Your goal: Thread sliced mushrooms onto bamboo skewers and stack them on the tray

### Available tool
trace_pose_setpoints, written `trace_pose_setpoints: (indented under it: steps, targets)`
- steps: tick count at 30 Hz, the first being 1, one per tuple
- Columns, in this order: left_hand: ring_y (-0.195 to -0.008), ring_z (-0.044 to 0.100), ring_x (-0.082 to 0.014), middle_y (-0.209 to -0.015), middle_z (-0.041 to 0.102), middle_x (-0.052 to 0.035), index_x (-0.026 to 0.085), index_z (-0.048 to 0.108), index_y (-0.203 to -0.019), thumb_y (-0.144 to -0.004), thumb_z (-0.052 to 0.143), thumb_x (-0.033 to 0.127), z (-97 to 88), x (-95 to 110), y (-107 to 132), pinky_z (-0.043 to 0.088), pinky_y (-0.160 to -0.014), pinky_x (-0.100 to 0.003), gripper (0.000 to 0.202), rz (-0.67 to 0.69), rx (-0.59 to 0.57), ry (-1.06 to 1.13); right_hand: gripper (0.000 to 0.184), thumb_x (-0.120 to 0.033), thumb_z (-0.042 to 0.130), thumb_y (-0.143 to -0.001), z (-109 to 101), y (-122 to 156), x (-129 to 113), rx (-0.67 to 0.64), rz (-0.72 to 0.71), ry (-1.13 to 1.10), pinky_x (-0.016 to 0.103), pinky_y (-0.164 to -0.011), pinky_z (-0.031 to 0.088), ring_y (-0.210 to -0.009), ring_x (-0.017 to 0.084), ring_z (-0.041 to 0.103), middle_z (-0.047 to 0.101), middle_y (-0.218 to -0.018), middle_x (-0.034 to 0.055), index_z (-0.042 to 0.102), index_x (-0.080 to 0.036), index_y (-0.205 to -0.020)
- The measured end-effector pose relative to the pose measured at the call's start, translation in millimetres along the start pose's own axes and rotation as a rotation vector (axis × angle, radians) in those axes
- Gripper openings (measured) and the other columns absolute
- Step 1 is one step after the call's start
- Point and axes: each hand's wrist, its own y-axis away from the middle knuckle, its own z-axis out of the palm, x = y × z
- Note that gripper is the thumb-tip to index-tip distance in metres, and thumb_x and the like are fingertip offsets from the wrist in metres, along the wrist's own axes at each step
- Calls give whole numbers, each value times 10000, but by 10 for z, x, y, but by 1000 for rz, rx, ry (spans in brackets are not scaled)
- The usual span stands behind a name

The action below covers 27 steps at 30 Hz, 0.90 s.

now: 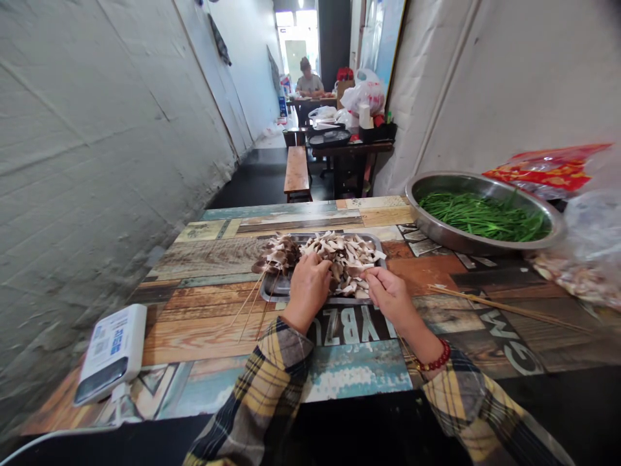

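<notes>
Torn oyster mushroom pieces (347, 249) are heaped in a shallow metal tray (272, 294) on the table. My left hand (309, 281) reaches into the heap, its fingers curled and the tips hidden among the pieces. My right hand (388, 291) pinches a pale mushroom piece (361, 268) at the tray's right side. Part of a thin stick shows beneath the right wrist; I cannot tell whether that hand holds it. Threaded mushrooms (279, 252) lie at the tray's left end, their wooden skewers (250, 301) sticking out over the near rim.
Right of the tray lie loose skewers (504, 304). Beyond them stands a metal basin (485, 246) of green chives (480, 213), beside plastic bags (592, 226). A white device (111, 349) with a cable sits front left. Farther back are a bench (297, 169) and a seated person (309, 84).
</notes>
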Motion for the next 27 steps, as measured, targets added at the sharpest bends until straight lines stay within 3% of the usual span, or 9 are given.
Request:
trace_pose_setpoints:
  steps: [5, 11, 16, 20, 22, 27]
  targets:
    - [-880, 478, -238, -903, 550, -95, 212, 655, -1057, -847, 492, 160, -34, 47, -25, 398, -793, -366, 271, 26, -14, -51, 327, -463, 491, -877, -7, -20, 87, -5, -13, 34, 196, -381, 228, -384, 74, 307, 346, -477, -92, 598, -155, -868]
    - [-858, 485, -229, -843, 546, -90, 181, 657, -775, -834, 502, 166, -20, 39, -46, 398, -787, -372, 167, 19, 19, 31, 320, -456, 488, -883, -13, -26, 100, -7, -25, 49, 197, -382, 215, -388, 72, 294, 343, -482, -90, 600, -157, -866]
    - [-761, 547, -170, -750, 575, -31, 179, 597, -698, -765, 554, 157, 9, -37, -53, 424, -720, -299, 83, -128, 114, 456, 335, -472, 490, -877, -7, -9, 36, -9, -15, 18, 198, -383, 230, -384, 71, 316, 371, -492, -84, 594, -154, -859]
    - [-479, 537, -116, -538, 563, 30, 177, 542, -764, -772, 579, 294, -18, -8, -63, 383, -484, -215, 123, -422, 21, 971, 312, -454, 492, -879, 8, 5, 13, -15, -14, 25, 198, -381, 236, -374, 76, 328, 355, -464, -95, 588, -157, -865]
    - [-434, 539, -114, -517, 577, 34, 172, 528, -796, -756, 610, 352, -45, 27, -70, 370, -429, -200, 201, -494, -15, 1157, 309, -450, 488, -882, 14, 13, 13, -35, -17, 35, 199, -382, 238, -375, 77, 332, 361, -468, -92, 592, -159, -863]
    - [-537, 598, -122, -617, 643, -2, 136, 610, -919, -699, 694, 364, -86, 49, -74, 473, -527, -232, 328, -534, 11, 1364, 305, -434, 486, -887, 22, 33, 13, -98, -36, 99, 203, -393, 272, -394, 86, 355, 396, -471, -75, 624, -163, -865]
